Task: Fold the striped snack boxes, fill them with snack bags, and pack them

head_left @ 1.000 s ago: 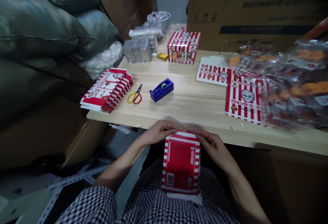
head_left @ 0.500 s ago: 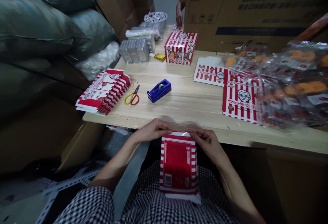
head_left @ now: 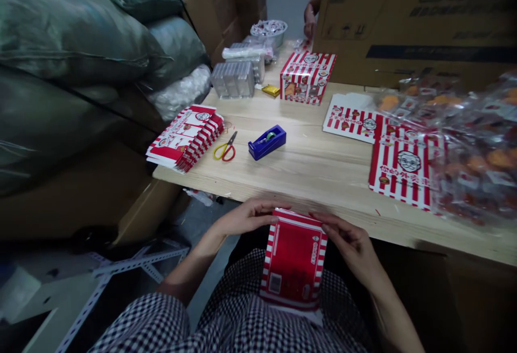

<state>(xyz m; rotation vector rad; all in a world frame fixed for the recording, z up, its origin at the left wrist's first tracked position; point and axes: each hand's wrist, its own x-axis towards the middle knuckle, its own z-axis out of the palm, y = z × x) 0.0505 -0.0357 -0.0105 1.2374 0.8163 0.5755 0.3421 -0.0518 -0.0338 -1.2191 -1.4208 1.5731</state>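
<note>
A red carton (head_left: pixel 297 259) with red-and-white striped borders and a barcode hangs over my lap, just in front of the table edge. My left hand (head_left: pixel 256 217) pinches its top left corner between thumb and fingers. At its upper right edge, my right hand (head_left: pixel 350 239) grips the side, fingers partly behind the carton. A white flap sticks out at the carton's lower end. Beyond my hands on the table lie a blue tape dispenser (head_left: pixel 267 142) and scissors (head_left: pixel 226 149) with one yellow and one red handle.
Flat striped cartons (head_left: pixel 183 135) are stacked at left, more flat cartons (head_left: pixel 399 167) at right beside clear-bagged orange items (head_left: pixel 480 154). A made-up striped box (head_left: pixel 307 78) stands behind, near clear plastic cases (head_left: pixel 233 79) and a bowl (head_left: pixel 278 35). Another person's hand (head_left: pixel 310 19) shows at the back.
The view has turned slightly left, so the table things sit further right. The carton now tilts a little, and my right hand has slid from its top edge down to its right side.
</note>
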